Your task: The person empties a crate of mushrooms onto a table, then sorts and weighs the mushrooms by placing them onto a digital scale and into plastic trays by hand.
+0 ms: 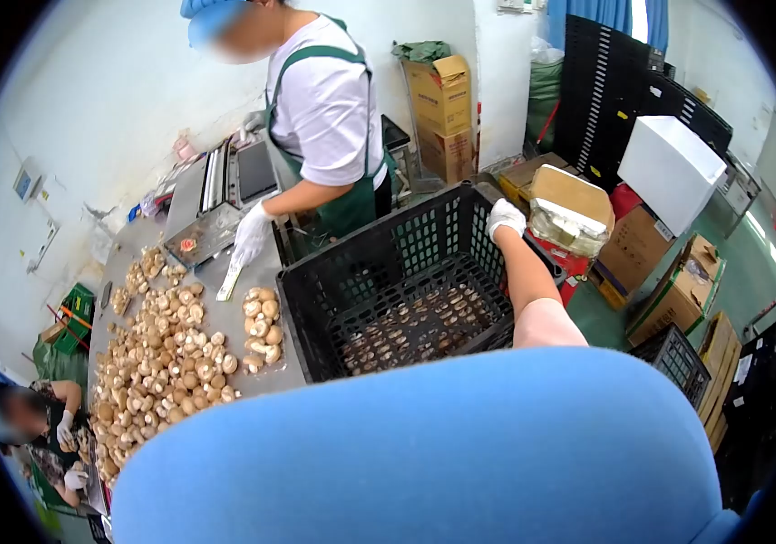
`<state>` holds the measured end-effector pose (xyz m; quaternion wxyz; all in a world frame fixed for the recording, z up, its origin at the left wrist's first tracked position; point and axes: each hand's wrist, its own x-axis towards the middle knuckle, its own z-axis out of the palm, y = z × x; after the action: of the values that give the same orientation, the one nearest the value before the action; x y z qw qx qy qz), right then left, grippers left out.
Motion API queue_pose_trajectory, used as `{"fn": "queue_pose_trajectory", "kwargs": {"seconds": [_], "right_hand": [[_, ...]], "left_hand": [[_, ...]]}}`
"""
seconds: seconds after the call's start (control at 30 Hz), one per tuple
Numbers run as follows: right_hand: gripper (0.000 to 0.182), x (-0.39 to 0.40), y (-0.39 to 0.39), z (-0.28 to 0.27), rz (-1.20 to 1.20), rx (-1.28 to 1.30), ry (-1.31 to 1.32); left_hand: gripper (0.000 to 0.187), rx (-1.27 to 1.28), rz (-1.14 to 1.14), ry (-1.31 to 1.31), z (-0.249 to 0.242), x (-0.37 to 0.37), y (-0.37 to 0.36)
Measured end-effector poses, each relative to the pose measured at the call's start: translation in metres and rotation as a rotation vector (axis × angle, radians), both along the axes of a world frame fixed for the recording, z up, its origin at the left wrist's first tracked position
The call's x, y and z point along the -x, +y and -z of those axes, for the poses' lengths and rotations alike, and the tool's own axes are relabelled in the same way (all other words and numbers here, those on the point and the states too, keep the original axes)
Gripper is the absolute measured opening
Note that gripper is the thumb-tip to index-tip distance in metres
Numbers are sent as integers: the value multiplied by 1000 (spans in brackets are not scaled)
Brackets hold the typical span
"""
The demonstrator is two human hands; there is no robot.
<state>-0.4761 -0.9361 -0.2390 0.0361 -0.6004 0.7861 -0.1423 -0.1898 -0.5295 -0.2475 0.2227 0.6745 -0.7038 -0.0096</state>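
Well, right hand [507, 218] outstretched, clasping black crate [351, 274] by rim; left hand, cannot tell.

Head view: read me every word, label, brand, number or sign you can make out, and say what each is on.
No text here is readable.
Upper stacked carton: print, too small.
Lower stacked carton: print, too blurred.
Yellow sticker on the black panel: too small.
Brown carton below the white box: label, too small.

A black crate [308, 304] is gripped at its rim by the gloved right hand [507, 218], beside mushrooms [175, 358] heaped on the tabletop [224, 317].
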Motion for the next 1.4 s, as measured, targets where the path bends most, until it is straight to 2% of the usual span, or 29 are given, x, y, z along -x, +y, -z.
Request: {"fn": "queue_pose_trajectory", "kwargs": {"seconds": [0.13, 0.17, 0.23, 0.3, 0.33, 0.37, 0.4, 0.43, 0.47, 0.5, 0.53, 0.57, 0.63, 0.7, 0.73, 0.77, 0.8, 0.83, 0.87, 0.9, 0.93, 1.0, 1.07, 1.17, 1.2, 1.23, 1.3, 1.4], "right_hand": [[35, 3, 3, -13, -22, -111, -68], [40, 3, 8, -20, -39, -151, -85], [68, 10, 2, -24, -73, -217, -178], [77, 17, -2, -32, -1, -242, -325], [82, 29, -8, -35, -69, -253, -344], [83, 40, -11, -35, -101, -209, -356], [83, 51, -26, -27, -31, -203, -316], [75, 49, -16, -44, -5, -191, -219], [67, 50, -24, -42, -136, -121, -164], [60, 22, 16, -84, -266, 20, -141], [50, -1, 2, -77, -407, 228, -159], [45, -32, -44, -50, -638, 302, -245], [56, -142, -1, -97, -1006, 237, -211], [54, -260, 76, -152, -1317, 147, -247], [52, -323, 96, -153, -1557, 316, -324], [61, -389, 109, -156, -1733, 338, -225], [63, -416, 176, -205, -1773, 220, -67], [65, -466, 203, -218, -1872, 179, -23], [73, -501, 241, -242, -1839, 103, 64], [73, -549, 258, -251, -1845, 99, 118], [63, -576, 280, -262, -1847, 190, 168], [63, -654, 309, -269, -1792, 133, 51], [82, -749, 330, -267, -1698, -21, -225], [74, -704, 348, -286, -1923, -17, -147], [65, -661, 358, -293, -2064, 136, 10], [55, -642, 368, -287, -2107, 244, 128], [55, -608, 380, -259, -2242, 250, 149], [57, -579, 384, -178, -2449, 255, 159]], "left_hand": [[33, 2, -6, 3, -1, -1, 1], [33, 2, -6, 2, -1, -1, 2], [33, 5, -6, -4, 0, -1, 3], [32, 10, -4, -7, -2, -1, 3], [32, 12, -2, -11, -2, 0, 3], [32, 15, 2, -12, -3, 0, 2], [32, 17, 7, -14, -4, 1, 2], [32, 21, 12, -17, -6, 1, 2], [32, 30, 28, -29, -6, 1, 3], [32, 32, 29, -46, -12, 1, 4], [32, 20, 25, -70, -17, -2, 4], [32, 6, 7, -76, -22, -4, 6], [32, -62, -6, -16, -25, -8, 10], [32, -51, -104, -3, -22, -13, 27], [32, -50, -158, -1, -20, -14, 37], [32, -47, -210, 1, -19, -16, 47], [33, -42, -268, -2, -18, -21, 58], [34, -33, -332, -10, -17, -23, 67], [35, -26, -390, -15, -16, -26, 76], [36, -15, -450, -22, -14, -26, 83], [38, -10, -499, -28, -13, -26, 90], [41, 8, -604, -40, -11, -25, 101], [45, 23, -697, -47, -7, -18, 108], [52, 35, -811, -36, -1, 6, 114], [54, 34, -848, -25, 1, 15, 115], [57, 34, -886, -12, 2, 22, 116], [62, 29, -958, -9, 2, 25, 119], [70, 10, -1063, -50, -6, 18, 135]]}}
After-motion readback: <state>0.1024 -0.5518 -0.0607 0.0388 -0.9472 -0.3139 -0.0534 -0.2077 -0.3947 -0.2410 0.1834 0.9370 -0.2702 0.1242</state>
